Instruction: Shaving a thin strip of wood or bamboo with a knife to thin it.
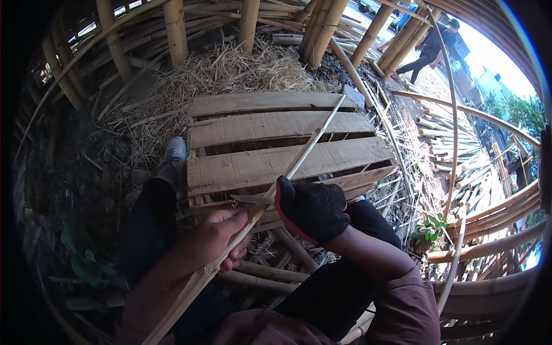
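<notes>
A long split bamboo strip (192,287) slants from the lower left, past my lap, up to the far right corner of a slatted wooden pallet (287,158). My left hand (221,237), bare, is closed around the strip near its middle. Just beyond it, my right hand (313,210) wears a black glove with red edging and is closed on a knife. The knife blade (251,199) points left and lies against the strip. The handle is hidden in the glove, whose thumb lies along the strip.
Straw-like bamboo shavings (230,75) are heaped behind the pallet. Upright bamboo posts (175,31) stand beyond. Cut bamboo poles (443,141) are stacked at right, near curved bamboo rails (489,247). Another person (431,49) walks at the far right. My shoe (175,150) is beside the pallet.
</notes>
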Available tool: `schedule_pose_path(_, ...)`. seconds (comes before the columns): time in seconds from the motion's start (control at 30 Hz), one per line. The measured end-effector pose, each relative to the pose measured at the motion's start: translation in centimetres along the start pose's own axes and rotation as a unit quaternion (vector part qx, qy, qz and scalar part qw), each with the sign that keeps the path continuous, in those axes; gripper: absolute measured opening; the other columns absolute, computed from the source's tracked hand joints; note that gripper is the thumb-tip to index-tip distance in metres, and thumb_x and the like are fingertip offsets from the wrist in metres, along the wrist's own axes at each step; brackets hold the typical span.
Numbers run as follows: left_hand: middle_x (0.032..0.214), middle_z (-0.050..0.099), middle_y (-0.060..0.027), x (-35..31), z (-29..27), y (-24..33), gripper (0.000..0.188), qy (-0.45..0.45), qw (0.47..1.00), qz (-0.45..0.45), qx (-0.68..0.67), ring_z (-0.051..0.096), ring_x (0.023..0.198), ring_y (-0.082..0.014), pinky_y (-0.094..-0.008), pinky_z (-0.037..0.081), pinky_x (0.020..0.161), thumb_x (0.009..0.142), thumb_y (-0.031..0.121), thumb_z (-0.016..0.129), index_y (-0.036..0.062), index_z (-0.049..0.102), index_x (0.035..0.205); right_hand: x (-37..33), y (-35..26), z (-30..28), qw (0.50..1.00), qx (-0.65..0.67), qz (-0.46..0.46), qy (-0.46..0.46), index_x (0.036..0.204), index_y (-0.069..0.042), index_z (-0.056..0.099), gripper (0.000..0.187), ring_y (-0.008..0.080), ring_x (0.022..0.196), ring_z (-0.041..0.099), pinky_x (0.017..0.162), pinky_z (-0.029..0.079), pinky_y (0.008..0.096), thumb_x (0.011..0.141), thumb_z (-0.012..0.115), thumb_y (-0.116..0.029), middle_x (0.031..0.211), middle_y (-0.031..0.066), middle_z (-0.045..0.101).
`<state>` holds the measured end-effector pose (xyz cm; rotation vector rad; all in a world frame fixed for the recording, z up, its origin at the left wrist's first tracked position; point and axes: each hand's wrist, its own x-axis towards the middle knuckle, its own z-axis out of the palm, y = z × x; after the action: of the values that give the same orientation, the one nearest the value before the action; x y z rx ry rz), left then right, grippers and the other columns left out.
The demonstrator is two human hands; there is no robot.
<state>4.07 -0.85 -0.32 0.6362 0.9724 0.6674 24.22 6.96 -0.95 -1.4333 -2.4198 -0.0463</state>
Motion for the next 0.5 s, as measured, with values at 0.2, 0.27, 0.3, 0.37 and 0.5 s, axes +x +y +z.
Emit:
schedule_pose_path(0.2, 0.058, 0.042, -0.0014, 0.9, -0.3, -0.4, 0.034, 0.019, 1.000, 0.009, -0.005, 0.039, 0.043, -0.0073, -0.0215, 0.036, 0.038, 0.105, 0.033, 0.038, 0.0015, 0.051, 0.106, 2.5, 3.5, 2.3, 0.997, 0.026, -0.066, 0.012, 0.056, -0.008, 0.066, 0.059, 0.0356, 0.052, 0.062, 0.054, 0.050, 0.0461, 0.098, 0.042, -0.043, 0.053, 0.0157, 0.059)
schedule_pose_path(0.27, 0.060, 0.047, -0.0016, 1.3, -0.7, -0.6, 0.040, 0.002, 0.999, 0.026, 0.025, 0.044, 0.044, -0.0079, -0.0232, 0.043, 0.042, 0.104, 0.036, 0.035, -0.0004, 0.054, 0.107, 2.7, 3.7, 2.3, 0.997, 0.032, -0.062, 0.025, 0.055, -0.009, 0.065, 0.059, 0.0359, 0.051, 0.061, 0.054, 0.050, 0.0463, 0.098, 0.043, -0.043, 0.052, 0.0154, 0.059)
schedule_pose_path(0.3, 0.060, 0.047, -0.0016, 1.4, -0.8, -0.8, 0.040, 0.002, 0.999, 0.026, 0.025, 0.044, 0.044, -0.0079, -0.0232, 0.043, 0.042, 0.104, 0.036, 0.035, -0.0004, 0.054, 0.107, 2.7, 3.9, 2.3, 0.997, 0.038, -0.055, 0.037, 0.054, -0.009, 0.065, 0.059, 0.0362, 0.050, 0.061, 0.053, 0.050, 0.0464, 0.097, 0.045, -0.043, 0.052, 0.0151, 0.059)
schedule_pose_path(0.37, 0.060, 0.046, -0.0015, 1.7, -0.6, -0.9, 0.041, -0.007, 1.000, 0.021, -0.001, 0.043, 0.045, -0.0078, -0.0233, 0.042, 0.042, 0.104, 0.036, 0.035, -0.0003, 0.053, 0.107, 2.7, 4.3, 2.3, 0.996, 0.039, -0.063, 0.048, 0.053, -0.009, 0.064, 0.058, 0.0362, 0.049, 0.060, 0.053, 0.049, 0.0463, 0.097, 0.046, -0.042, 0.051, 0.0148, 0.059)
schedule_pose_path(0.5, 0.058, 0.040, -0.0011, 2.0, -0.1, -0.3, 0.034, -0.003, 1.000, 0.011, -0.021, 0.036, 0.044, -0.0071, -0.0211, 0.036, 0.038, 0.106, 0.032, 0.036, 0.0017, 0.050, 0.106, 3.3, 5.7, 3.2, 0.992, 0.000, -0.089, 0.088, 0.052, -0.009, 0.064, 0.060, 0.0354, 0.047, 0.060, 0.052, 0.049, 0.0457, 0.098, 0.043, -0.041, 0.051, 0.0144, 0.059)
